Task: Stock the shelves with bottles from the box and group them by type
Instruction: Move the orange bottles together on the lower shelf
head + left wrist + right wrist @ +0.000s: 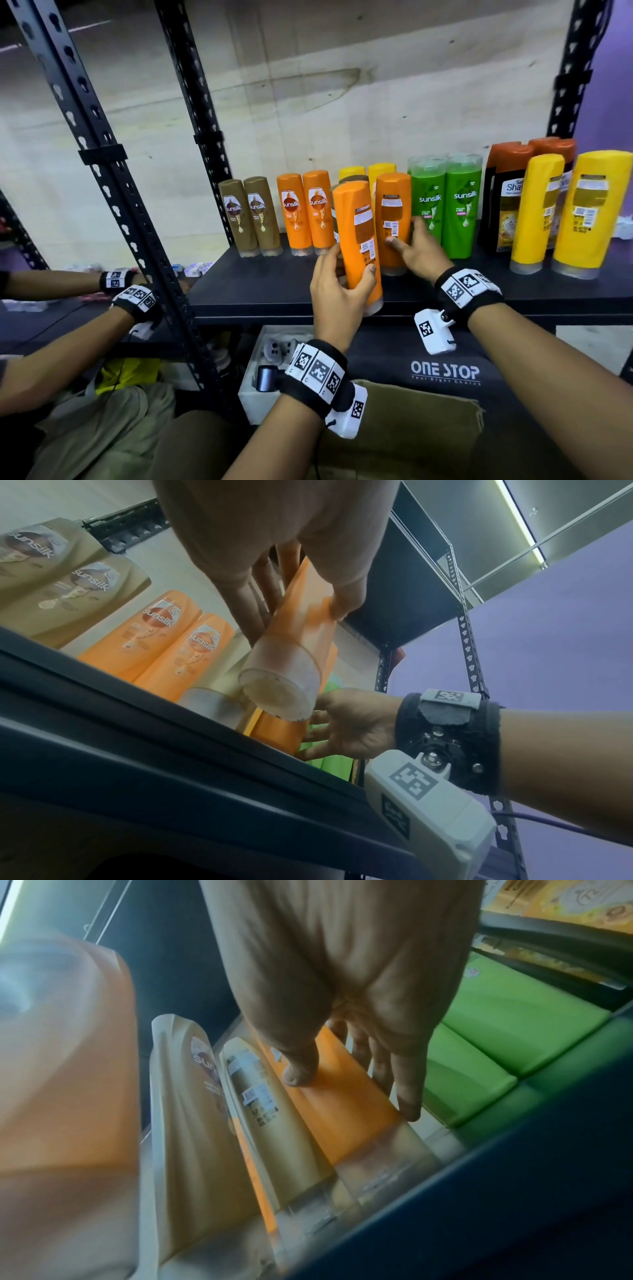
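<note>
Your left hand [337, 291] grips an orange bottle [359, 240], fingers and thumb wrapped round its lower body, cap end down, lifted just off the shelf [274, 284] near the front edge. Your right hand [419, 250] holds a second orange bottle [394, 219], thumb on the back label, fingers round the far side; its cap rests on the shelf beside the green pair [445, 205].

Progress, judging by the layout: mostly stocked. Brown pair [251, 216], orange pair [308, 212], greens, yellows [561, 212] w/ dark bottles [507, 198] behind already stand in groups. Left to do: seat these 2 oranges w/ the orange pair. Box [411, 428] contents can't be seen from here.
</note>
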`<state>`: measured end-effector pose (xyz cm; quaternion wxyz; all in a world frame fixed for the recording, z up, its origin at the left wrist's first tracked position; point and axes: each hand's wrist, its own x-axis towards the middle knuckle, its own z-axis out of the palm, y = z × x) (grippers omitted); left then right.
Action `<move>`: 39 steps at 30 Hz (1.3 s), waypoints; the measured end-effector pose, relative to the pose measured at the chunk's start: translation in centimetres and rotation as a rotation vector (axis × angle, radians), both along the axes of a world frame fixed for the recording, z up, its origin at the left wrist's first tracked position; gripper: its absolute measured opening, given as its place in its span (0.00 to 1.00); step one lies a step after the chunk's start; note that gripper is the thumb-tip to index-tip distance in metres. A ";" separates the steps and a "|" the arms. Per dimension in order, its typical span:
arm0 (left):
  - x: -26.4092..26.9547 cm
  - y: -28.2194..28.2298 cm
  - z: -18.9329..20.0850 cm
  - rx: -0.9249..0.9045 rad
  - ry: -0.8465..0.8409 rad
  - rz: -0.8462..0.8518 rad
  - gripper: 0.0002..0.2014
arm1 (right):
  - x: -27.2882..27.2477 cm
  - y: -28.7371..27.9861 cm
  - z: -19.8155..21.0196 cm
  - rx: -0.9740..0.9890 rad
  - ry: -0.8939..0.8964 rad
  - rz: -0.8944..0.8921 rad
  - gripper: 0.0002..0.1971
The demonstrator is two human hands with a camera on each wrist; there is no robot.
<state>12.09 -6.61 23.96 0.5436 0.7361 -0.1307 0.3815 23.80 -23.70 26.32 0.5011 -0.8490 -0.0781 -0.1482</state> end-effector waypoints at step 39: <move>7.2 -11.9 0.5 0.158 0.305 -0.194 0.26 | -5.1 -11.5 -1.5 -0.070 -0.137 -0.210 0.30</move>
